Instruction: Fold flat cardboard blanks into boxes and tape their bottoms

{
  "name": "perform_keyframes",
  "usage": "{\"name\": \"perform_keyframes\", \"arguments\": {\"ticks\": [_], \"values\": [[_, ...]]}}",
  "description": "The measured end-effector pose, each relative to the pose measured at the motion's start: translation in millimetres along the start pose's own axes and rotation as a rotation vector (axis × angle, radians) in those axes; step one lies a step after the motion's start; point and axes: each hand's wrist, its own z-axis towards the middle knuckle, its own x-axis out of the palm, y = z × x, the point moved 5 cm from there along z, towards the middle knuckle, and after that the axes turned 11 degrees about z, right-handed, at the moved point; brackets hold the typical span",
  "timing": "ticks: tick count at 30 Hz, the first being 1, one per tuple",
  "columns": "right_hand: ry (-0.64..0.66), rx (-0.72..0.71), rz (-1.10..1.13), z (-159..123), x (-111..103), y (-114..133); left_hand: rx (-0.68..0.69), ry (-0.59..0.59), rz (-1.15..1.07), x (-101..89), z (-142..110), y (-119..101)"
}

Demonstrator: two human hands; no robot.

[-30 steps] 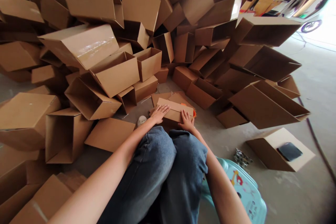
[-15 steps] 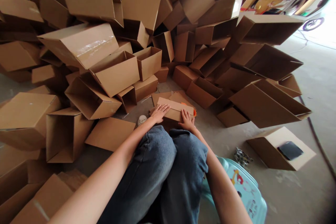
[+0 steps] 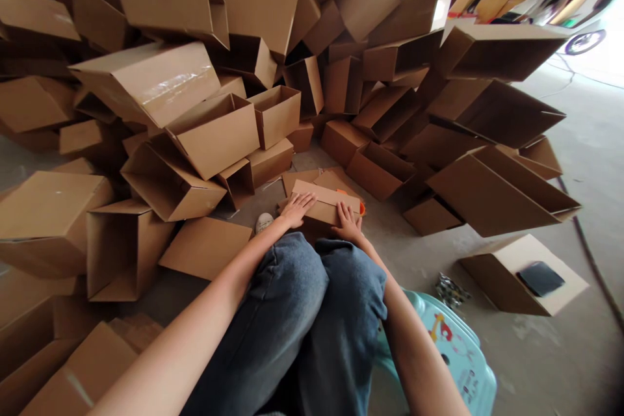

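Note:
A small cardboard box (image 3: 324, 203) stands on the concrete floor just past my knees, its flaps folded down. My left hand (image 3: 296, 209) lies flat on the left part of the top flap, fingers stretched out. My right hand (image 3: 347, 221) rests on the right part of the flap, fingers spread. Something orange (image 3: 361, 207) peeks out at the box's right edge, mostly hidden. I sit with my jeans-clad legs (image 3: 302, 312) between my arms.
A high heap of open cardboard boxes (image 3: 214, 133) rings the floor on the left, back and right. A flat box (image 3: 502, 283) with a dark pad (image 3: 540, 277) lies at right. A pale blue plastic stool (image 3: 453, 344) is under me. A small crumpled heap (image 3: 448, 291) lies beside it.

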Motion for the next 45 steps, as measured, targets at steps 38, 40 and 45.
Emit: {"name": "perform_keyframes", "arguments": {"ticks": [38,40,45], "values": [[-0.002,0.007,0.000,-1.1,-1.0,1.0,0.000,-0.004,0.002,1.5,1.2,0.0],[0.004,0.012,0.002,-1.6,-1.6,1.7,0.000,-0.005,0.002,2.3,1.6,0.2],[0.011,0.018,0.001,-2.4,-2.1,2.6,0.006,-0.002,0.002,0.9,0.2,0.0]]}}
